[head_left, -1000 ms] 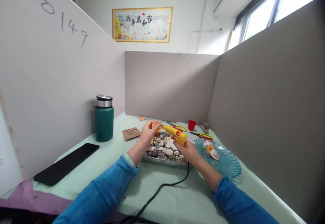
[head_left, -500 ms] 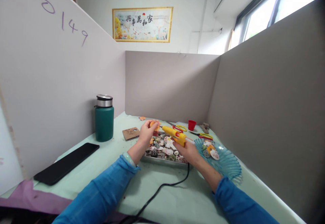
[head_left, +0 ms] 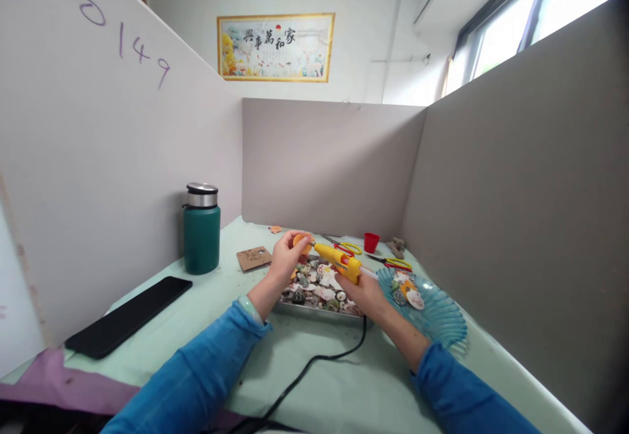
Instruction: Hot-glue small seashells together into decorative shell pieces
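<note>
Between its fingertips my left hand [head_left: 285, 257] pinches a small orange disc-like piece [head_left: 301, 244], partly covered by the fingers. A yellow hot glue gun [head_left: 339, 260] is gripped in my right hand [head_left: 362, 292], its nozzle at the right edge of the orange piece; whether they touch I cannot tell. A clear glue stick [head_left: 369, 273] pokes from the gun's back. Below both hands lies a metal tray [head_left: 319, 313] full of seashells [head_left: 319, 286]. The gun's black cord [head_left: 314, 360] runs down toward me.
A blue glass plate [head_left: 445, 319] with several shells stands right. Behind are two pairs of scissors [head_left: 350, 248] [head_left: 398, 264] and a red cup [head_left: 371, 243]. Left are a brown square card [head_left: 253, 259], a green bottle [head_left: 202, 237] and a black phone-like slab [head_left: 130, 316]. Partitions enclose the table.
My left hand has shifted slightly right with the orange piece, which has turned a little. My right hand and the glue gun have hardly moved.
</note>
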Tool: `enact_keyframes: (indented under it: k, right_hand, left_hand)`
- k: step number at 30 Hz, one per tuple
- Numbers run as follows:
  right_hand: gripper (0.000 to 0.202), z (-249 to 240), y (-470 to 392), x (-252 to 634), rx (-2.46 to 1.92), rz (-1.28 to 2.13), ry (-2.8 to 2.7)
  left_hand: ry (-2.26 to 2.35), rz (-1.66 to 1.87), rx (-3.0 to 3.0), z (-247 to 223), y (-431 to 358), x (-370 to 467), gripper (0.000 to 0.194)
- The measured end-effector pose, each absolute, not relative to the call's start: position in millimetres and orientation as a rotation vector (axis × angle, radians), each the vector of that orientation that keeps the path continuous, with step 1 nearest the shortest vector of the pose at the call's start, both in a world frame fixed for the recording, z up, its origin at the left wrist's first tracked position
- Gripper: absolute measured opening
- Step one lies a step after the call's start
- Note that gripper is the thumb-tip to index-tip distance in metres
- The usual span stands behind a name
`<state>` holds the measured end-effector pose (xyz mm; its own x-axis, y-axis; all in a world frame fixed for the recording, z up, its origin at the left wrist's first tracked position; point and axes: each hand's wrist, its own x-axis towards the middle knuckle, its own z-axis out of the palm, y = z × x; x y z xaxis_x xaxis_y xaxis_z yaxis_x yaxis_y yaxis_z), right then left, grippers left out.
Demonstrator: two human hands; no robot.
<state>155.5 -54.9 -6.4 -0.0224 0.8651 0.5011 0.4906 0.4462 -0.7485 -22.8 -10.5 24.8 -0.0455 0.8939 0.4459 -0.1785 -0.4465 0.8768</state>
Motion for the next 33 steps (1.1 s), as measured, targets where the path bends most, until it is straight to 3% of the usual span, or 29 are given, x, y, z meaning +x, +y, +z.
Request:
enact_keyframes:
  k: [33]
  right_hand:
    - [0.023, -5.1, -54.4, 155.2, -1.18, 0.382, -1.708]
  left_hand:
    - [0.856, 1.678, 1.465, 21.0, -6.1, -23.7, 0.034]
